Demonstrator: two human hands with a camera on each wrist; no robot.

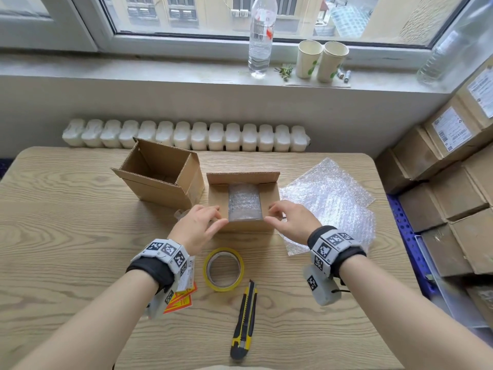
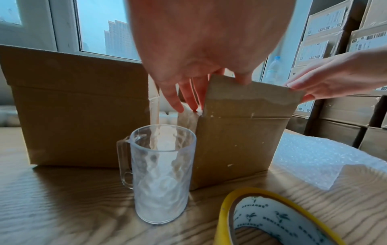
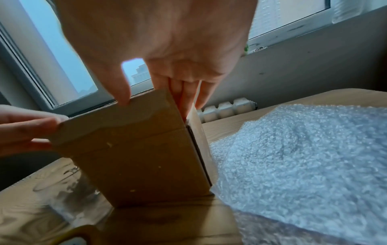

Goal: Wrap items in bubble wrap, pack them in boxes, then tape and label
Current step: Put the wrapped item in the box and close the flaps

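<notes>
A small cardboard box (image 1: 244,227) stands mid-table with a bubble-wrapped item (image 1: 244,201) inside. Its near flap (image 2: 251,97) stands upright. My left hand (image 1: 220,217) pinches the flap's left end, thumb on the near face and fingers behind it, as the left wrist view shows of that hand (image 2: 209,86). My right hand (image 1: 270,214) pinches the right end the same way, thumb (image 3: 123,97) in front of the flap (image 3: 121,119). A bare glass mug (image 2: 161,172) stands just left of the box.
A larger open box (image 1: 160,174) stands at the back left. Bubble wrap sheets (image 1: 328,198) lie right of the small box. A yellow tape roll (image 1: 223,268), a utility knife (image 1: 245,319) and red-yellow labels (image 1: 181,300) lie near me. Stacked cartons (image 1: 453,196) line the right.
</notes>
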